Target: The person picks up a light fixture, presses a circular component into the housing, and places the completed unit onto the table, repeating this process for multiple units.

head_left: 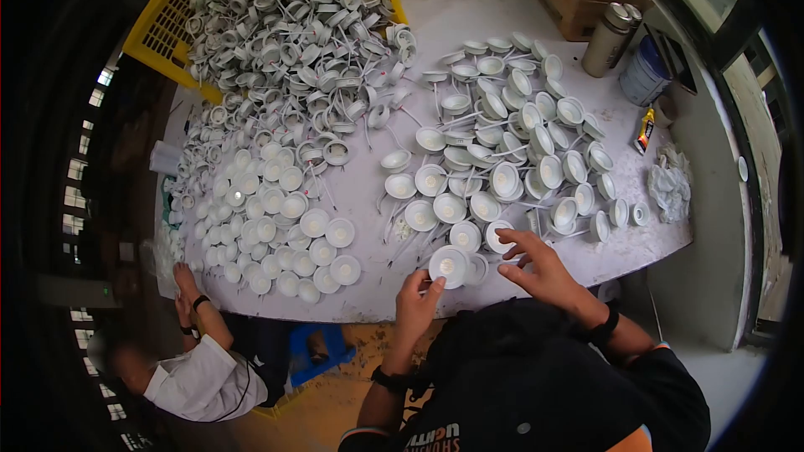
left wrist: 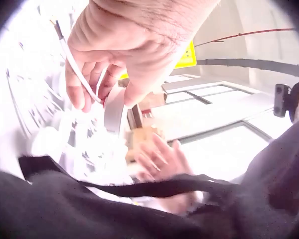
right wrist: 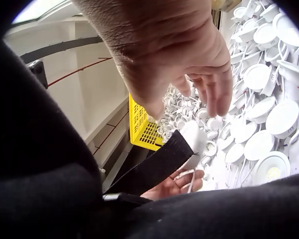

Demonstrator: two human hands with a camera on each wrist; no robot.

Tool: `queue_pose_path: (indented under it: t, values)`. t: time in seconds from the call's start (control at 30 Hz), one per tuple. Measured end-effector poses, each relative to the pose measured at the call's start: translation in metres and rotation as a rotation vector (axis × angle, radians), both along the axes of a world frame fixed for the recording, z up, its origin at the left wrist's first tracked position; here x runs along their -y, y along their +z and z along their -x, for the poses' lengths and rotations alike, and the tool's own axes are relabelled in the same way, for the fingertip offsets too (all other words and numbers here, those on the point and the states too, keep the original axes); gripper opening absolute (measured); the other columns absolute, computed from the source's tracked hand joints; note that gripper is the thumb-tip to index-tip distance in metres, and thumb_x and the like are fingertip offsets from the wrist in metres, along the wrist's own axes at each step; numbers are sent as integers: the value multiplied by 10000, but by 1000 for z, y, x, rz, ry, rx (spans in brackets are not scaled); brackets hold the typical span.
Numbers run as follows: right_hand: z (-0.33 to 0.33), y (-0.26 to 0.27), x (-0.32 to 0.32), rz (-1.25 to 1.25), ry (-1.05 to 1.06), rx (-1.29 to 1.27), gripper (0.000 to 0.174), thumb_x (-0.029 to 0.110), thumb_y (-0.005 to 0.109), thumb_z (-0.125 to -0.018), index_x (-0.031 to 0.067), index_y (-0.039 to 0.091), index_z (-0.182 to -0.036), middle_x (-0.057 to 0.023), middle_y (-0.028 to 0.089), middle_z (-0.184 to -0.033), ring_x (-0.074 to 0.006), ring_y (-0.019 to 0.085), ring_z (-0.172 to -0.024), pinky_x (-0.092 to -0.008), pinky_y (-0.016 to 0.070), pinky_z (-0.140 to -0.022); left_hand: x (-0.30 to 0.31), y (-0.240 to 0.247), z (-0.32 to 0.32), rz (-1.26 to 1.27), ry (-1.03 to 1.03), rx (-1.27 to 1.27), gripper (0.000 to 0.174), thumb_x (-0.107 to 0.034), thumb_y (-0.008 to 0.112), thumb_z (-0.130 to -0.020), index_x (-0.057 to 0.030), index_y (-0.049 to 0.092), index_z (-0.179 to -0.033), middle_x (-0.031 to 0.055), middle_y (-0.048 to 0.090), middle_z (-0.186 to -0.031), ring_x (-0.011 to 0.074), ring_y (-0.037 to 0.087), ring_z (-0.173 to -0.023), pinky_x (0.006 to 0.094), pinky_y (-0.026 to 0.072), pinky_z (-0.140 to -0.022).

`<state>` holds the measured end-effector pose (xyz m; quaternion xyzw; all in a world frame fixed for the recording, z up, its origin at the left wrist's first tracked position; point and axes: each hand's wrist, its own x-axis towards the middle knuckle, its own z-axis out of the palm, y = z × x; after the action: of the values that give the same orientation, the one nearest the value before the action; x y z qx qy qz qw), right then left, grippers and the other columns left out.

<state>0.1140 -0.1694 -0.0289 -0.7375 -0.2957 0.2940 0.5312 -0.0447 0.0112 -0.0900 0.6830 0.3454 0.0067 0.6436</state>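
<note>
Left hand (head_left: pixel 417 305) pinching one white fitting (head_left: pixel 456 256); right hand (head_left: pixel 544 272) with nothing in its grasp

We see the left hand's thumb on the near rim of the fitting, fingers round behind it. It's in front of the person, near the table (head_left: pixel 360 201) edge, face up to the head view, with a neighbouring fitting (head_left: pixel 479 269) just beside; contact between the two, can't tell. The right hand is just to the right, fingers apart and slightly bent, nothing seen between them.

Handling: we'd call the fitting light, easily borne by a thumb-and-finger pinch. Shell looks stiff, probably thin plastic or coated metal; shouldn't sag, but could chip or scuff if squeezed or dropped. Smooth finish, so we'd expect some slip on the curved side. The white cable (left wrist: pixel 74 69) looks bendy, its stripped ends the delicate bit; we wouldn't lift by it, as that may strain the joint and snag other leads.

Best hold, we judge: opposite sides of the rim, or rim plus the wall behind, light pressure. Keep fingertips off the yellowish centre (head_left: pixel 449 269), likely the fragile, easily smudged part. Right hand could support the far rim. Exact fingertip contact behind the fitting: partly hidden, can't tell.
</note>
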Motion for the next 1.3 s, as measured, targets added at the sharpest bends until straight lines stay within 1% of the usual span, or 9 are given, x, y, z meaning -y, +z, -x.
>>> queue_pose_path:
  t: [0.07,0.17,0.37,0.53,0.63,0.77,0.87,1.03,1.3]
  values:
    - [0,-7,1,39,25,9,401,149,633,-794,61,519,-1168,-138,517,-1088,-214,585,-853,-299,487,-657,-23,-26,11,-365,65,-41,312,-268,626,-809,21,577,-917,98,601,-788,194,577,-692,302,451,-664]
    - [3,-12,0,93,40,19,359,125,617,-800,50,533,-1141,-141,528,-1070,-219,591,-853,-294,490,-654,-50,-84,21,-403,86,25,323,-271,638,-791,37,586,-875,112,603,-722,224,586,-667,332,449,-644]
    - [10,-7,-14,163,42,21,320,100,606,-800,48,555,-1111,-138,546,-1022,-215,604,-824,-293,488,-636,-58,-84,-17,-460,-178,-205,342,-315,623,-781,26,594,-778,164,609,-704,295,594,-668,356,452,-622]
    - [18,-20,-24,176,45,45,309,68,614,-782,46,569,-1087,-129,561,-980,-197,609,-788,-287,483,-629,-56,-79,-18,-363,-108,-184,343,-349,603,-790,-13,597,-856,154,620,-742,321,593,-698,372,455,-625]
    - [18,-23,-31,179,-10,42,298,48,619,-772,40,572,-1066,-128,565,-974,-194,610,-781,-286,482,-622,-74,-54,-22,-511,-126,-210,347,-358,600,-795,-29,601,-903,138,623,-763,287,594,-706,356,461,-638]
    - [23,-32,-32,185,-74,54,284,30,628,-759,33,573,-1037,-124,570,-974,-192,611,-767,-277,478,-607,-153,-65,-34,-209,258,149,210,-192,547,-849,-36,601,-977,-2,579,-741,61,490,-601,200,401,-526]
    - [22,-26,-38,187,-91,31,267,21,618,-761,28,578,-1025,-124,575,-975,-191,608,-755,-276,478,-601,-225,-38,-64,-120,554,171,182,-197,577,-816,-61,604,-934,-10,561,-723,45,466,-556,183,338,-424]
    - [21,-33,-37,191,-132,36,263,32,615,-762,23,579,-1022,-120,581,-961,-198,606,-753,-280,478,-606,-313,-63,-83,-786,528,-231,238,-168,550,-775,-22,598,-957,152,631,-821,302,623,-798,388,484,-697]
    - [16,-34,-42,213,-130,35,249,53,612,-774,16,578,-1018,-129,592,-943,-205,611,-754,-284,478,-608,-315,-60,-101,-877,101,-607,242,-252,561,-789,-44,607,-904,175,612,-946,359,586,-905,451,476,-740]
